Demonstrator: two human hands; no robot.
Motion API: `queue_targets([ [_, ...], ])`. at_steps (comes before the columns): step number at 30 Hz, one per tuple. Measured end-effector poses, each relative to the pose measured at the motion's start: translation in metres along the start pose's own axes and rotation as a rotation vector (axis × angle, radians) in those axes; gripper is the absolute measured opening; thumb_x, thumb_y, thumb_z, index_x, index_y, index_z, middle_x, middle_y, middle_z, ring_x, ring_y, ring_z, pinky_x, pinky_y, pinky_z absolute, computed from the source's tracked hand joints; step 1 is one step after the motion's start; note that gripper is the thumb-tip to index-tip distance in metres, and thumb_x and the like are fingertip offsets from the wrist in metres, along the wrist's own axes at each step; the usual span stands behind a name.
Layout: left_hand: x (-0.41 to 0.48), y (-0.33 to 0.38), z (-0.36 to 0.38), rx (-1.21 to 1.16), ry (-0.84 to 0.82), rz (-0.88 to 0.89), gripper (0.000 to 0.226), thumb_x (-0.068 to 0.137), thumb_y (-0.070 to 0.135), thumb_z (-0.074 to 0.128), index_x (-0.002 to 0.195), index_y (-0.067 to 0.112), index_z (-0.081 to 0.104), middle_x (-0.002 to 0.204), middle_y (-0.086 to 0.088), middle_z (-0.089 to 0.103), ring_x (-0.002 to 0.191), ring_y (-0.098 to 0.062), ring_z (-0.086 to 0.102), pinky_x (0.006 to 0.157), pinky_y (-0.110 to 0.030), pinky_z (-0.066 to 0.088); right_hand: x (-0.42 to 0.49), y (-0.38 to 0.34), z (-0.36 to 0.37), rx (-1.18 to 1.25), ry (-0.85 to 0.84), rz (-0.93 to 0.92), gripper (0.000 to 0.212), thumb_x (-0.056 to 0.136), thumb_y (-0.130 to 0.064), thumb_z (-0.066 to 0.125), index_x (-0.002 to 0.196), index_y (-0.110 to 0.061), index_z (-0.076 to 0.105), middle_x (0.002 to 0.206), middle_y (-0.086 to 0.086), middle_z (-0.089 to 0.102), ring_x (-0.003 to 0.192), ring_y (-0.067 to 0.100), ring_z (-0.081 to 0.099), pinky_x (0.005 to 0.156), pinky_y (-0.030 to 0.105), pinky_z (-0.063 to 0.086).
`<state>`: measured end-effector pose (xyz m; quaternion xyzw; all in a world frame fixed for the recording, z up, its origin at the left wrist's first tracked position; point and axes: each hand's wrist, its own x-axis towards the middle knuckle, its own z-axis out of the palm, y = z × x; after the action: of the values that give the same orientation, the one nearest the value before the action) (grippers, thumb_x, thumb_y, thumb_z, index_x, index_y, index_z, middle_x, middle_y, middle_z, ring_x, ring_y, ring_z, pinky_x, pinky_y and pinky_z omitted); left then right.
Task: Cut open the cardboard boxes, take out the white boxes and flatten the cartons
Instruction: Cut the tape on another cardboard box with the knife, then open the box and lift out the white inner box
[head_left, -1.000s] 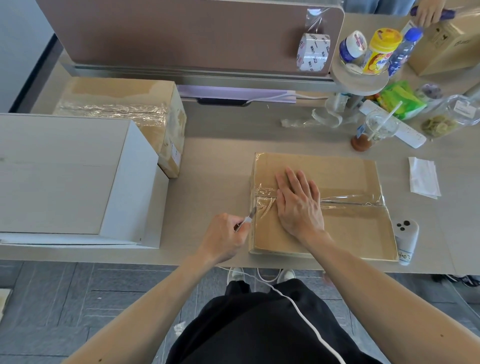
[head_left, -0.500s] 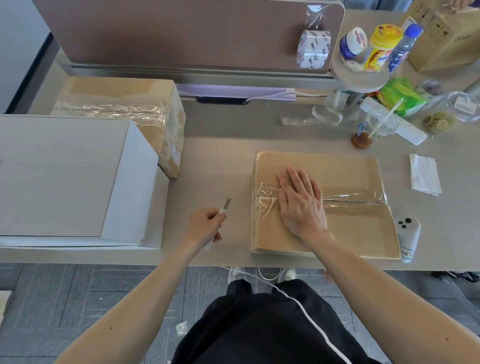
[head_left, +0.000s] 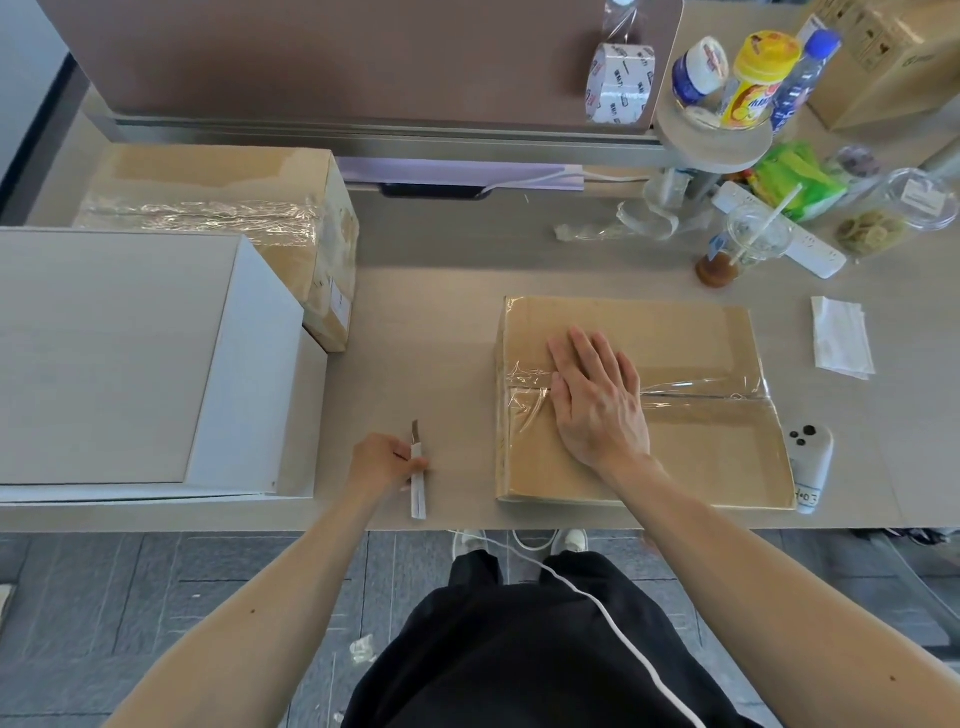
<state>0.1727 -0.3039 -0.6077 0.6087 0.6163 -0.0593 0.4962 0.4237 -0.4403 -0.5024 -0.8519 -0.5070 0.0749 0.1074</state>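
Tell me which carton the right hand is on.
The low carton at front centre: the right hand lies flat on its taped seam. The taller taped carton stands far left behind the white box, untouched.

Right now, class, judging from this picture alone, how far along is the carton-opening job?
Done: white boxes sit stacked at the left. In hand: the right hand presses flat on the low brown cardboard carton, whose clear tape spans the seam; the left hand holds the white-handled knife beside it, off the tape. Left: that carton and the taped brown box behind the white ones are both shut.
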Motion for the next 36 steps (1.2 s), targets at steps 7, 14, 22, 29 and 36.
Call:
queue_targets([
  [7, -0.019, 0.032, -0.01, 0.158, 0.2, 0.114, 0.043, 0.077, 0.055, 0.079, 0.077, 0.016, 0.061, 0.077, 0.002, 0.062, 0.075, -0.018, 0.06, 0.062, -0.031, 0.043, -0.002, 0.0, -0.001, 0.058, -0.014, -0.004, 0.053, 0.101, -0.039, 0.023, 0.148, -0.026, 0.043, 0.158, 0.001, 0.034, 0.148, 0.025, 0.025, 0.12, 0.047, 0.018],
  [14, -0.05, 0.194, -0.029, -0.134, 0.382, 0.677, 0.038, 0.085, 0.045, 0.073, 0.077, 0.009, 0.064, 0.069, 0.001, 0.062, 0.064, -0.012, 0.053, 0.059, -0.018, 0.039, 0.0, 0.024, -0.019, 0.394, -0.063, 0.038, 0.044, 0.096, -0.035, 0.047, 0.131, -0.014, 0.062, 0.143, 0.008, 0.05, 0.13, 0.028, 0.048, 0.11, 0.048, 0.038],
  [22, -0.05, 0.28, 0.026, 0.768, -0.129, 1.05, 0.07, 0.081, 0.054, 0.075, 0.143, 0.031, 0.052, 0.158, -0.002, 0.039, 0.146, -0.023, 0.034, 0.12, -0.047, 0.02, -0.027, 0.068, -0.05, 0.152, -0.013, 0.13, 0.036, 0.08, -0.047, 0.07, 0.113, -0.031, 0.068, 0.114, -0.003, 0.055, 0.112, 0.022, 0.049, 0.103, 0.037, 0.035],
  [29, -0.029, 0.282, 0.043, 1.072, -0.217, 0.916, 0.094, 0.071, 0.07, 0.074, 0.15, 0.055, 0.024, 0.166, 0.012, 0.016, 0.148, -0.027, 0.03, 0.108, -0.06, 0.037, -0.016, 0.08, -0.071, 0.074, -0.26, 0.098, 0.062, 0.068, -0.063, 0.073, 0.124, -0.042, 0.056, 0.12, -0.01, 0.048, 0.121, 0.016, 0.038, 0.107, 0.037, 0.023],
  [36, -0.027, 0.284, 0.041, 1.06, -0.22, 0.879, 0.092, 0.071, 0.074, 0.071, 0.148, 0.061, 0.024, 0.165, 0.015, 0.017, 0.147, -0.026, 0.032, 0.107, -0.054, 0.037, -0.006, 0.077, -0.075, -0.021, -0.348, 0.033, 0.064, 0.07, -0.069, 0.068, 0.122, -0.037, 0.053, 0.118, -0.006, 0.049, 0.116, 0.018, 0.041, 0.104, 0.041, 0.026],
])
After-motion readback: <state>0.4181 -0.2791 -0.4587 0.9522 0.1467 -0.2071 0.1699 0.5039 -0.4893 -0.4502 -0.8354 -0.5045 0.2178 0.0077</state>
